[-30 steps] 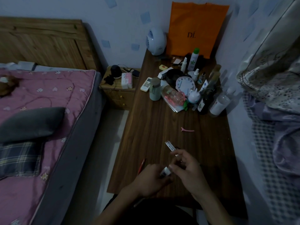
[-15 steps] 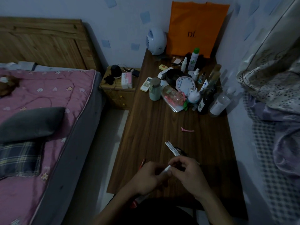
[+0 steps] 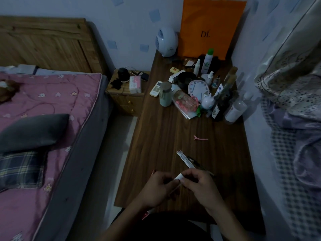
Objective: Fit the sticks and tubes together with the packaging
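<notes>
Dark wood-grain desk (image 3: 161, 136) stands between a pink-quilted bed (image 3: 52, 110) and the wall, bottles crowded at its far end. Left hand (image 3: 156, 188) and right hand (image 3: 199, 185) each pinch a small white tube (image 3: 178, 177) over the near edge.

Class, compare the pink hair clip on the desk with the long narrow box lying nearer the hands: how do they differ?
The pink hair clip is thin and plain pink; the narrow box is thicker, pale and printed. The hair clip lies alone, crosswise on the desk; the box lies diagonally against a dark item. Both rest flat, untouched by either hand.
</notes>
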Demonstrator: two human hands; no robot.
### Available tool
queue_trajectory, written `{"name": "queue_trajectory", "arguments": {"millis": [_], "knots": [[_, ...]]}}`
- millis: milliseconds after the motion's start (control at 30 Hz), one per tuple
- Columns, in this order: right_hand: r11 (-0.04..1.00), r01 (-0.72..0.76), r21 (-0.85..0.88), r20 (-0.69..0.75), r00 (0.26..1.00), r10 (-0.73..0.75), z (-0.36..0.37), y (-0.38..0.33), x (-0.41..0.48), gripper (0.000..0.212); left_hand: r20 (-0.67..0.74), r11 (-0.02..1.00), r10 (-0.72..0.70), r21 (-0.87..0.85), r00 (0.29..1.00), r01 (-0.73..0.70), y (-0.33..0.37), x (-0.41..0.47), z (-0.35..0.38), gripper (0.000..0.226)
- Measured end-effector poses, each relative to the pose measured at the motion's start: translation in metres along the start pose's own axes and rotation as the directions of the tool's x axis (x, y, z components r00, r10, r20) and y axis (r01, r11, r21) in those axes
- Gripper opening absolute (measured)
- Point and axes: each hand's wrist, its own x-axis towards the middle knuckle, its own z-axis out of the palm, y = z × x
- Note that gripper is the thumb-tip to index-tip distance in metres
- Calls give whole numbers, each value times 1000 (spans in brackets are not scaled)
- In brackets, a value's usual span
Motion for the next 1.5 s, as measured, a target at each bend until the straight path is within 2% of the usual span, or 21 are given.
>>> {"name": "queue_trajectory", "arguments": {"millis": [200,333,500,633,800,900,1000,1200,1333,1500], "knots": [[996,-55,67,-99,993,62,2,2,5,23,-33,994,-112,-15,993,112,-9,6,-2,33],[996,-52,70,-110,992,60,3,1,6,25,-38,986,-165,1,986,165,-13,7,-1,38],[997,-38,71,-117,992,46,10,1,8,33,-98,988,-109,95,989,118,-14,9,0,37],[990,-72,123,-117,989,86,11,3,12,24,-65,991,-92,93,994,98,-15,9,1,31],[978,-103,180,-150,980,131,12,6,15,14,1,988,-150,38,989,150,-20,8,-4,28],[970,-89,224,-232,962,142,10,10,18,11,53,977,-188,116,981,181,-25,6,-13,31],[962,-101,253,-247,955,165,12,16,20,15,55,970,-153,199,987,139,-30,4,-15,31],[907,-131,400,-258,933,249,24,33,27,21,-2,972,-150,181,989,148,-41,3,-7,31],[866,-159,474,-237,924,299,28,45,33,23,-24,971,-198,131,980,200,-48,1,-6,30],[891,-215,400,-197,929,312,29,57,43,23,-51,897,-166,407,985,172,-57,4,-8,39]]}}
